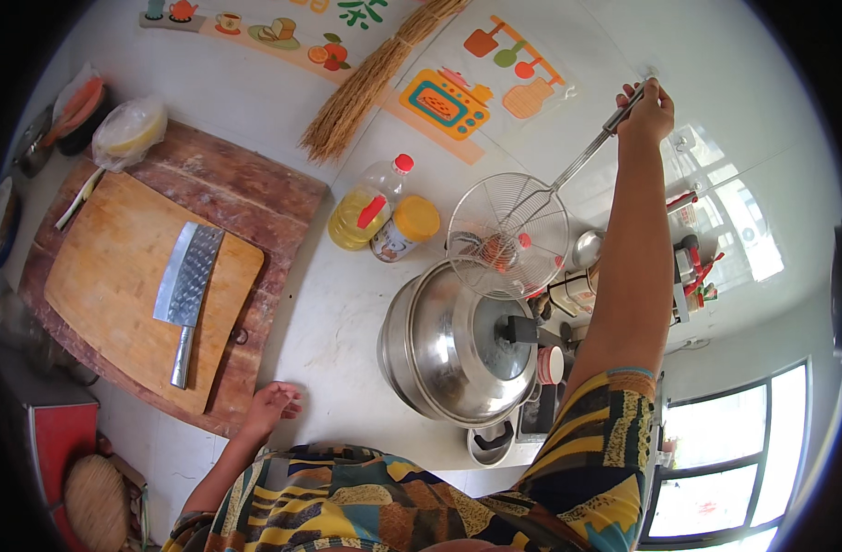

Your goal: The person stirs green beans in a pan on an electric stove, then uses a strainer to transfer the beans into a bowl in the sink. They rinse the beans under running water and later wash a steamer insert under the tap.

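My right hand (646,114) is raised against the tiled wall, gripping the top of the handle of a wire spider strainer (509,234). The strainer's round basket hangs down over the counter, partly in front of bottles and a steamer pot. Whether the handle's end is on the wall hook (650,72) cannot be told, as the fingers cover it. My left hand (277,403) rests near the counter's front edge, fingers loosely curled and holding nothing. Beside it is a wooden cutting board (117,276) with a metal cleaver (190,297) lying on it.
A lidded steel steamer pot (435,345) stands on the white counter (324,324). Behind it are an oil bottle (355,217) and a yellow-lidded jar (407,228). A straw whisk broom (373,83) hangs on the wall. A bagged bowl (130,134) sits at the far left.
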Demonstrator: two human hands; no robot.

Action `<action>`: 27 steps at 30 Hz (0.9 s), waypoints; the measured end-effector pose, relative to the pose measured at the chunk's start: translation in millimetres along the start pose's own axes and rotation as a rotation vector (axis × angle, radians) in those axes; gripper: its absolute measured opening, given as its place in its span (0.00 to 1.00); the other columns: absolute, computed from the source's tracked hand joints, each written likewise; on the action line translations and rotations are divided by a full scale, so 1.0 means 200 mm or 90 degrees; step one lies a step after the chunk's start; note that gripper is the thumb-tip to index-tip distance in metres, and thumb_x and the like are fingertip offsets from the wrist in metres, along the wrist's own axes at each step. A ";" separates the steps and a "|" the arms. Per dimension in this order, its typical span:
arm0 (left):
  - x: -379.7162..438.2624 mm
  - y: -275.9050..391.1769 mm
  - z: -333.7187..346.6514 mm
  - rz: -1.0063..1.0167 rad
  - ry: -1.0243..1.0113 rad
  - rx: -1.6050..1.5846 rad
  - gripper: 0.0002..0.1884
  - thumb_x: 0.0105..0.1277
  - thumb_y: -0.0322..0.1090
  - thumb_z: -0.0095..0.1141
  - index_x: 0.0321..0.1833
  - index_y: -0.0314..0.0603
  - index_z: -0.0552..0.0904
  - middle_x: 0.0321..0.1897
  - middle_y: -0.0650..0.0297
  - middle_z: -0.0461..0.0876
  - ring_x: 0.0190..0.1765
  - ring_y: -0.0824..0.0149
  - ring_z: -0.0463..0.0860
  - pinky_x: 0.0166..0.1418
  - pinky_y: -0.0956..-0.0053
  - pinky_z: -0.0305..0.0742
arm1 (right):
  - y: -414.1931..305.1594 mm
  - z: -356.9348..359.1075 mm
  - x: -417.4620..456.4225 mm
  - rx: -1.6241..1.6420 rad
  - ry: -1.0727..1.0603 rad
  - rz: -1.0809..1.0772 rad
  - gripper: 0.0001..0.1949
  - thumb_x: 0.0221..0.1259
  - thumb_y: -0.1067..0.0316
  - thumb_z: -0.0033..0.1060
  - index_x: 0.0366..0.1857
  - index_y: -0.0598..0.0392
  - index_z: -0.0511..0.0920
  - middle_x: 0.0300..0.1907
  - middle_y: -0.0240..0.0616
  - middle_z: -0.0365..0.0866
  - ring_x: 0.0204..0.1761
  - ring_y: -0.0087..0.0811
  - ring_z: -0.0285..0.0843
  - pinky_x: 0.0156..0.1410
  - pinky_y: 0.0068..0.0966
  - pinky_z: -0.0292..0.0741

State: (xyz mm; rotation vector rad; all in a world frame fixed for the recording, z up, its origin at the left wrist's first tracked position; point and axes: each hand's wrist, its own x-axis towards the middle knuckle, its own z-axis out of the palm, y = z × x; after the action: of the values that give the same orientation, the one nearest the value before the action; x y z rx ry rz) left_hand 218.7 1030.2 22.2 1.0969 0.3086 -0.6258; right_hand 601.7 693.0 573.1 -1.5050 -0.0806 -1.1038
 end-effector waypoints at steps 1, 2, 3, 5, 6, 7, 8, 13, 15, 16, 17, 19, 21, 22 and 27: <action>0.00 0.00 -0.01 0.000 0.002 -0.007 0.09 0.77 0.35 0.50 0.52 0.39 0.78 0.46 0.60 0.84 0.40 0.66 0.85 0.42 0.72 0.81 | 0.02 0.01 0.03 -0.003 -0.009 -0.006 0.08 0.73 0.67 0.54 0.47 0.57 0.70 0.35 0.42 0.78 0.31 0.34 0.81 0.23 0.25 0.73; 0.01 0.00 -0.01 0.000 0.003 -0.015 0.09 0.77 0.35 0.50 0.52 0.39 0.78 0.46 0.59 0.84 0.39 0.66 0.85 0.42 0.72 0.81 | 0.03 0.02 0.07 -0.010 -0.002 -0.018 0.08 0.73 0.68 0.54 0.47 0.57 0.70 0.35 0.43 0.79 0.30 0.34 0.81 0.22 0.25 0.74; 0.01 0.00 -0.01 -0.008 0.005 -0.020 0.09 0.77 0.35 0.50 0.52 0.38 0.78 0.45 0.59 0.84 0.39 0.66 0.85 0.41 0.73 0.81 | 0.05 0.01 0.10 0.002 -0.006 -0.016 0.08 0.73 0.68 0.54 0.47 0.57 0.70 0.35 0.43 0.79 0.30 0.34 0.81 0.22 0.25 0.74; 0.01 0.01 0.00 -0.019 0.012 -0.031 0.10 0.77 0.35 0.50 0.53 0.38 0.77 0.45 0.60 0.84 0.38 0.66 0.86 0.41 0.73 0.81 | 0.08 0.00 0.17 0.032 -0.016 -0.014 0.08 0.72 0.68 0.55 0.47 0.57 0.70 0.35 0.43 0.79 0.29 0.34 0.81 0.23 0.25 0.74; 0.01 0.02 0.00 -0.016 0.012 -0.036 0.09 0.77 0.35 0.50 0.53 0.38 0.77 0.44 0.60 0.84 0.38 0.66 0.86 0.41 0.73 0.81 | 0.09 0.01 0.18 0.026 -0.010 -0.008 0.09 0.72 0.68 0.56 0.47 0.57 0.70 0.35 0.44 0.80 0.29 0.34 0.81 0.23 0.25 0.74; 0.00 0.03 0.00 -0.013 0.013 -0.040 0.09 0.77 0.35 0.50 0.53 0.38 0.77 0.44 0.60 0.84 0.38 0.66 0.86 0.41 0.73 0.81 | 0.10 0.01 0.19 0.012 -0.009 0.000 0.09 0.72 0.67 0.56 0.47 0.57 0.70 0.35 0.44 0.80 0.29 0.34 0.81 0.23 0.25 0.74; 0.00 0.03 0.00 -0.010 0.013 -0.044 0.09 0.77 0.35 0.50 0.53 0.38 0.77 0.44 0.60 0.83 0.38 0.65 0.86 0.41 0.73 0.81 | 0.11 0.02 0.20 -0.003 -0.008 0.008 0.09 0.72 0.67 0.56 0.47 0.57 0.69 0.35 0.44 0.80 0.29 0.35 0.81 0.23 0.25 0.74; 0.02 0.00 -0.01 -0.007 -0.003 -0.068 0.09 0.78 0.34 0.49 0.53 0.38 0.75 0.44 0.59 0.83 0.38 0.65 0.86 0.41 0.73 0.82 | 0.18 0.01 0.32 -0.046 -0.023 -0.023 0.11 0.70 0.66 0.59 0.47 0.58 0.69 0.35 0.45 0.80 0.29 0.35 0.81 0.23 0.25 0.73; 0.02 -0.01 -0.02 -0.004 -0.003 -0.069 0.09 0.78 0.34 0.48 0.53 0.39 0.75 0.44 0.59 0.83 0.38 0.64 0.87 0.41 0.73 0.82 | 0.18 0.01 0.30 -0.035 0.004 -0.038 0.11 0.71 0.65 0.56 0.48 0.58 0.68 0.35 0.45 0.80 0.27 0.33 0.79 0.23 0.25 0.71; 0.02 -0.01 -0.02 -0.001 -0.003 -0.068 0.09 0.78 0.34 0.48 0.53 0.39 0.75 0.44 0.58 0.83 0.38 0.64 0.87 0.40 0.72 0.82 | 0.16 0.02 0.28 -0.018 0.000 -0.049 0.11 0.72 0.65 0.55 0.49 0.58 0.68 0.35 0.45 0.80 0.27 0.32 0.78 0.23 0.25 0.71; 0.02 -0.01 -0.01 0.001 -0.003 -0.067 0.09 0.78 0.34 0.48 0.54 0.39 0.74 0.44 0.58 0.82 0.38 0.64 0.87 0.40 0.72 0.82 | 0.14 0.03 0.25 -0.001 -0.004 -0.060 0.11 0.72 0.66 0.54 0.49 0.58 0.68 0.36 0.46 0.80 0.26 0.32 0.76 0.23 0.24 0.71; 0.01 0.01 -0.01 0.005 -0.002 -0.063 0.09 0.78 0.34 0.47 0.54 0.39 0.74 0.43 0.58 0.82 0.38 0.63 0.87 0.41 0.71 0.83 | 0.09 0.05 0.19 -0.006 0.025 -0.079 0.10 0.72 0.66 0.53 0.50 0.58 0.68 0.36 0.47 0.79 0.26 0.31 0.75 0.23 0.24 0.70; 0.01 0.01 0.00 0.004 0.003 -0.061 0.09 0.79 0.34 0.46 0.54 0.39 0.74 0.43 0.57 0.83 0.38 0.63 0.87 0.41 0.71 0.83 | 0.10 0.05 0.18 -0.007 0.039 -0.084 0.10 0.72 0.67 0.52 0.50 0.58 0.68 0.36 0.47 0.79 0.26 0.30 0.74 0.23 0.23 0.70; 0.02 0.02 0.00 0.000 0.003 -0.060 0.09 0.79 0.33 0.45 0.55 0.39 0.73 0.44 0.57 0.83 0.38 0.62 0.87 0.41 0.71 0.83 | 0.10 0.03 0.21 -0.008 0.040 -0.081 0.10 0.72 0.67 0.52 0.50 0.58 0.68 0.36 0.48 0.79 0.26 0.30 0.74 0.23 0.23 0.70; 0.02 0.05 0.01 -0.017 0.002 -0.070 0.09 0.79 0.32 0.43 0.56 0.40 0.73 0.45 0.54 0.84 0.39 0.61 0.88 0.41 0.71 0.83 | 0.15 -0.03 0.31 -0.013 -0.001 -0.039 0.09 0.71 0.70 0.52 0.49 0.58 0.67 0.38 0.52 0.81 0.26 0.31 0.74 0.22 0.22 0.69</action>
State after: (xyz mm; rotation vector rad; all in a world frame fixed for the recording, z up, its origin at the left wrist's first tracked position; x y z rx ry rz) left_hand 227.4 1030.2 28.8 0.9893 0.3567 -0.6242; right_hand 650.4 647.5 591.1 -1.5294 -0.1173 -1.1556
